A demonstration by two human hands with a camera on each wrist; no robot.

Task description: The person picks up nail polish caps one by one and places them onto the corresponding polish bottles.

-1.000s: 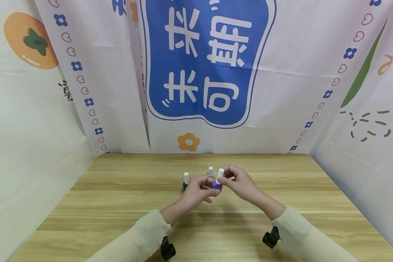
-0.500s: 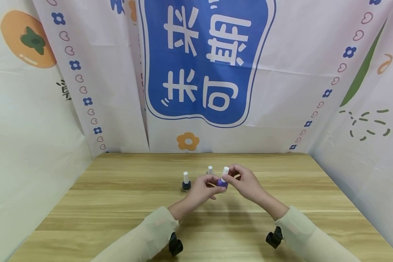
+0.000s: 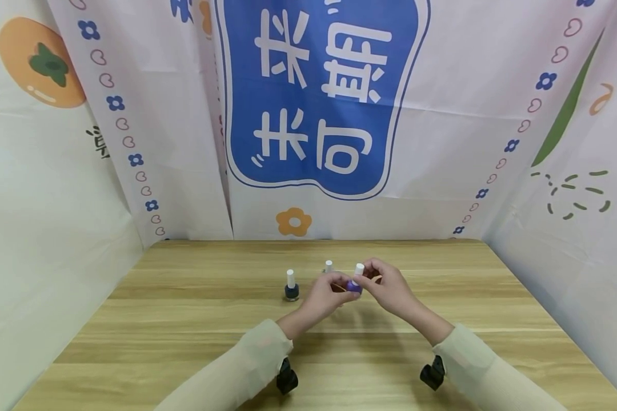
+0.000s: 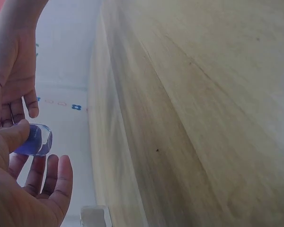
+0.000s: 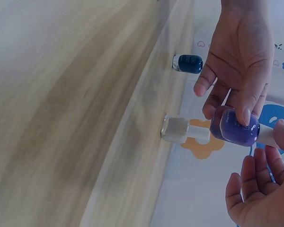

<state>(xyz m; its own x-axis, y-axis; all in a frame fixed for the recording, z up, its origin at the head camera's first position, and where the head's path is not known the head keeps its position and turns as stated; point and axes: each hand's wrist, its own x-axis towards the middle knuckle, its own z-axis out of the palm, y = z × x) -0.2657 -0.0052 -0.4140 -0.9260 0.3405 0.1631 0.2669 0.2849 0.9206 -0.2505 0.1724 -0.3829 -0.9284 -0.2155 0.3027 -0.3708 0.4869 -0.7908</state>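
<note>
A bottle of purple nail polish [image 3: 353, 287] is held up above the table between both hands. My left hand [image 3: 323, 299] grips its glass body, thumb against one side, as the right wrist view shows. The white cap [image 5: 267, 136] is pinched by the thumb and fingers of my right hand [image 3: 391, 288]. Cap and bottle are joined. Left of the hands, a dark nail polish bottle [image 3: 291, 292] with a white cap stands upright on the table. Behind my left hand stands a clear nail polish bottle [image 5: 176, 129], its lower part mostly hidden in the head view.
The wooden table [image 3: 211, 331] reaches back to a printed cloth backdrop [image 3: 442, 171]. More cloth hangs along both sides. Black wrist cameras, such as the left one [image 3: 287, 378], hang below the sleeves.
Both hands have shifted right with the purple nail polish bottle, the left hand farther than the right. The dark bottle, partly covered before, now shows fully.
</note>
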